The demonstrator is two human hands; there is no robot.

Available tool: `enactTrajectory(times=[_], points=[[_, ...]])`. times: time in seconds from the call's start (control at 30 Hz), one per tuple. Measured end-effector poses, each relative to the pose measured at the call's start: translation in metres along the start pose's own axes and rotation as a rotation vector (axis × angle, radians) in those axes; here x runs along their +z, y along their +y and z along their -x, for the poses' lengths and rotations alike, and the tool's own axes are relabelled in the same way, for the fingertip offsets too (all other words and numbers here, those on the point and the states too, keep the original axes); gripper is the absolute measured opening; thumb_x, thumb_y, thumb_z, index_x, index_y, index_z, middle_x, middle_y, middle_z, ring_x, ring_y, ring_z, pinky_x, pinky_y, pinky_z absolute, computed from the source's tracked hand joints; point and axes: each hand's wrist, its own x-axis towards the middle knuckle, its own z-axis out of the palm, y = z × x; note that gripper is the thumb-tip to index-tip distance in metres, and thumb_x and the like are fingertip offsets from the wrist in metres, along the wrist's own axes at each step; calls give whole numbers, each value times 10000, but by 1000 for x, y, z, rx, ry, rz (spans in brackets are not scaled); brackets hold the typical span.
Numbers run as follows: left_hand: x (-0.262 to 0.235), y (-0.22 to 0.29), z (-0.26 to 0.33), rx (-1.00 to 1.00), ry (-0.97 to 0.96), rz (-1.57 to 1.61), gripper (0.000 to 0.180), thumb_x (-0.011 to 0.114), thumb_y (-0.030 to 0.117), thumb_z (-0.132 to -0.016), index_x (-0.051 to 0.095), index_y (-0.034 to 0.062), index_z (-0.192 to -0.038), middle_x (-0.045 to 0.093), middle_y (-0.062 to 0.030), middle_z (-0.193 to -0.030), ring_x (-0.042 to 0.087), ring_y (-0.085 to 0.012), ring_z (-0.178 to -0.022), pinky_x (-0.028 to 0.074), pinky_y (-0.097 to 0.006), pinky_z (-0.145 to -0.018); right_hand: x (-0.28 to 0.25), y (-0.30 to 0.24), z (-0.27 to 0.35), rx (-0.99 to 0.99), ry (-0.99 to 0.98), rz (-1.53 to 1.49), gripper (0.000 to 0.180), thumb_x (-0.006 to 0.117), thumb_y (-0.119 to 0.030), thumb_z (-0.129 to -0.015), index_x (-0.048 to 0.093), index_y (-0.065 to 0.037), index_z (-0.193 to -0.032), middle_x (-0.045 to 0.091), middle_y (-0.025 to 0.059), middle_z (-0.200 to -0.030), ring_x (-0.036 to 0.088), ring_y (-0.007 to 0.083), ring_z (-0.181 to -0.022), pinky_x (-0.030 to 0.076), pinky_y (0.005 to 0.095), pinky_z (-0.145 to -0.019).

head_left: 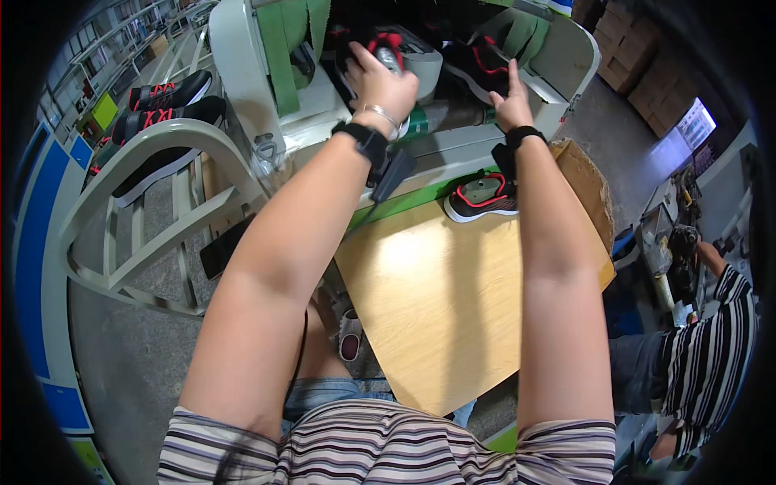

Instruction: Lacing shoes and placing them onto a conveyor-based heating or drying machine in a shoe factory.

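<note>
Both of my arms reach forward into a pale machine [242,61] with green straps [280,61]. My left hand [383,87] is closed on a dark shoe with red trim [388,42], which my fingers partly hide. My right hand [512,103] is open, thumb and fingers apart, beside another black and red shoe [478,66] lying inside the machine. A third black shoe with red lining and a white sole [482,196] sits at the far edge of the wooden board [436,299], partly behind my right wrist.
Several black and red shoes [166,121] stand on a metal rack [133,267] at the left. A cardboard box edge [586,182] rises right of the board. Stacked cartons [626,40] stand at the back right. Another person in a striped shirt [711,356] works at far right.
</note>
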Motion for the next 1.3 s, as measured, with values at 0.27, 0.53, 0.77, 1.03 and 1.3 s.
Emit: enactTrajectory(times=[0.27,0.53,0.77,1.03,1.3], points=[[-42,-16,148,487,-220,119,1064,777,214,-857,51,37,-1614,61,-285,-1644,86,-420,-1544,156,-484,-1241,73,32,186,931,199,216,1088,767,-376,-721,171,-222,-1618,90,296,-1650,151,496,-1499,227,540,-1207],[-109,-116,273,17,-695,27,875,708,215,-904,177,60,-1582,89,-309,-1622,181,-477,-1509,215,-490,-1230,6,1,272,623,114,-298,497,702,-55,-697,568,-115,-1172,477,211,-1310,462,384,-1210,370,442,-1105],[-108,-150,254,-7,-598,68,562,622,242,-969,436,55,-1465,373,-227,-1538,346,-411,-1442,307,-447,-1188,-29,-224,394,148,-581,-294,644,625,38,-736,601,-159,-1349,286,250,-1590,258,502,-1472,292,507,-1184],[-125,-170,254,-60,-918,89,327,560,289,-1027,741,48,-1154,572,-164,-1373,518,-302,-1316,393,-377,-1126,-19,-243,427,175,-386,-443,585,656,5,-840,575,-148,-1398,217,259,-1606,269,472,-1471,294,495,-1190],[-103,-110,238,14,-985,-285,240,707,326,-883,784,102,-920,728,-118,-946,663,-289,-949,510,-398,-894,-14,-236,449,171,-221,-424,676,718,-57,-857,366,-49,-1434,298,243,-1511,342,406,-1403,339,482,-1151]])
